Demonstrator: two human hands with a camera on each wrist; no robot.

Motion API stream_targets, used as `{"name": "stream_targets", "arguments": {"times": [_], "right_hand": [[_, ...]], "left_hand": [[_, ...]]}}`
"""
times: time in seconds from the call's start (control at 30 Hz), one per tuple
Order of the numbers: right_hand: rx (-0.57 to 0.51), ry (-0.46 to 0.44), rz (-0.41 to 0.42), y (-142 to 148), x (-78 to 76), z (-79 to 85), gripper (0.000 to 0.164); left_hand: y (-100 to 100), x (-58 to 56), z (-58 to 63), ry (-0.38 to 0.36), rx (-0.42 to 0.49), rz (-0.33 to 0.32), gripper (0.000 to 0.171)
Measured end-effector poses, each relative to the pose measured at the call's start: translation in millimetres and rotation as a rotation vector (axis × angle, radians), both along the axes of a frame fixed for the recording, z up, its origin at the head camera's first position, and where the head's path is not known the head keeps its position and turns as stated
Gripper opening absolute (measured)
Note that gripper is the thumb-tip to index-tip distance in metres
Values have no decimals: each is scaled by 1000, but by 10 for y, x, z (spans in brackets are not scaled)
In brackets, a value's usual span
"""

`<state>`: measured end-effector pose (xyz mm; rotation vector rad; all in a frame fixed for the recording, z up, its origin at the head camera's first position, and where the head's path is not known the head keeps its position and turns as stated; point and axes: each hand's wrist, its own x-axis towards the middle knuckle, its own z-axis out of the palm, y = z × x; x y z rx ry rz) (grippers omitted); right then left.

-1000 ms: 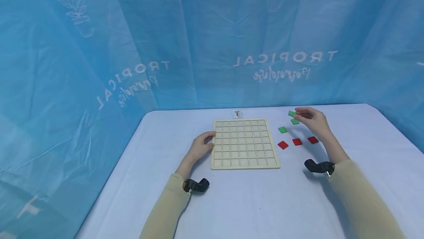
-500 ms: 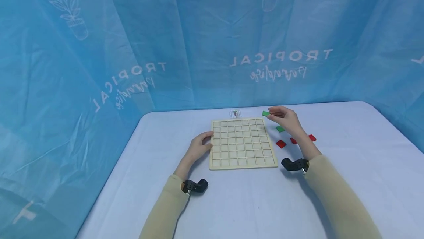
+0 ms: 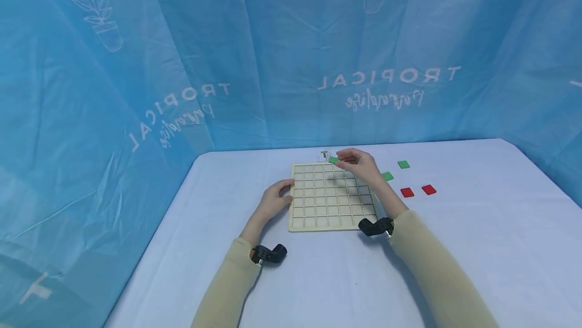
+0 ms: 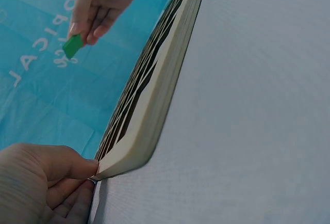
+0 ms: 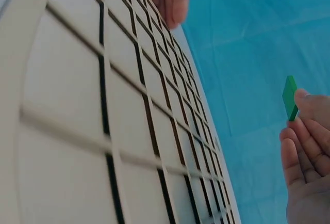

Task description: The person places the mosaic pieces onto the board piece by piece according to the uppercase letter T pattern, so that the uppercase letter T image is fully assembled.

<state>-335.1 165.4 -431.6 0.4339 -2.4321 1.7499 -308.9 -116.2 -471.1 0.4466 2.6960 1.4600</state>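
Note:
A pale wooden grid board (image 3: 313, 229) lies flat on the white table. My left hand (image 3: 273, 200) rests against its left side, thumb and index finger apart and touching the edge; the left wrist view shows the thumb (image 4: 82, 169) at the board's rim. My right hand (image 3: 361, 166) pinches a green square tile (image 3: 334, 160) between thumb and fingers, above the board's far edge. The right wrist view shows this green tile (image 5: 290, 98) tilted up, apart from the board. The right hand and forearm cover part of the board's right side.
Right of the board lie two more green tiles, a nearer one (image 3: 387, 176) and a farther one (image 3: 403, 164). A left red tile (image 3: 407, 192) and a right red tile (image 3: 429, 189) are nearby. A small printed grid card (image 3: 324, 155) sits behind the board. Blue curtain (image 3: 291, 65) surrounds the table.
My right hand has carried the green tile leftward from the loose tiles to above the board's far edge. Its forearm now hides one red tile. The left hand stays at the board's left edge.

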Motion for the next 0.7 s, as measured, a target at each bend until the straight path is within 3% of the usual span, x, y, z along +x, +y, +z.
{"name": "stream_targets", "arguments": {"times": [0.2, 0.4, 0.7], "right_hand": [[-17, -7, 28, -201, -50, -59, 37], [1, -29, 0, -307, -110, -162, 35], [112, -19, -14, -365, -159, -376, 33]], "left_hand": [[-3, 10, 10, -5, 8, -1, 48], [-3, -6, -9, -4, -3, 6, 48], [-14, -14, -7, -21, -8, 8, 49]]}}
